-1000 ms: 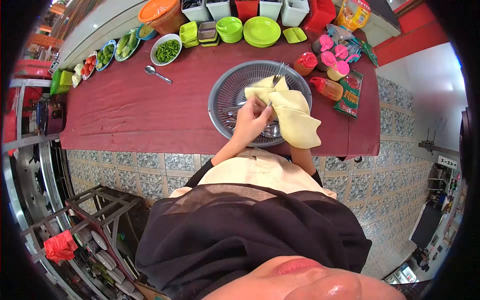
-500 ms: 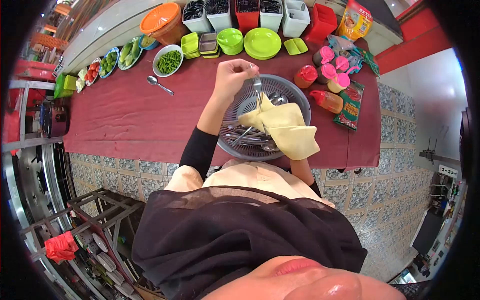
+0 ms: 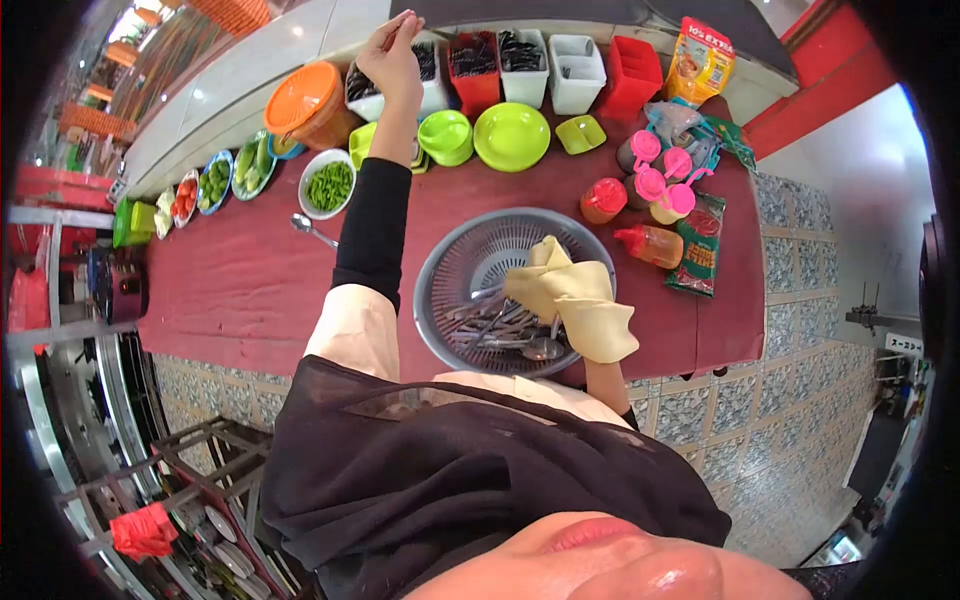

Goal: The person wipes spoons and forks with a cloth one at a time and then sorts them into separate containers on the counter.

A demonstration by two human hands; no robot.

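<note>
My left hand (image 3: pixel 393 55) is raised at the end of a stretched arm, above the row of cutlery holders at the back. Its fingertips pinch a fork (image 3: pixel 440 34), which shows only as a thin dark shape. A pale yellow cloth (image 3: pixel 590 315) covers my right hand, bunched in its grip over the right side of a grey plastic basket (image 3: pixel 432 270); the fingers are hidden beneath it. Inside the basket lies a pile of metal spoons and forks (image 3: pixel 500 325). Beneath my left hand stand white holders (image 3: pixel 433 95) and a red holder (image 3: pixel 474 92), filled with dark-looking cutlery.
Green plates (image 3: pixel 511 137) and a bowl of green chillies (image 3: pixel 328 187) line the back of the red-covered table (image 3: pixel 240 290). A lone spoon (image 3: pixel 313 230) lies left of the basket. Sauce bottles (image 3: pixel 652 243) and pink-lidded jars (image 3: pixel 672 200) stand to the right.
My left hand has gone from above the basket up and leftward to the cutlery holders, carrying the fork away from the cloth. My right hand stays over the basket with the cloth. The view has shifted.
</note>
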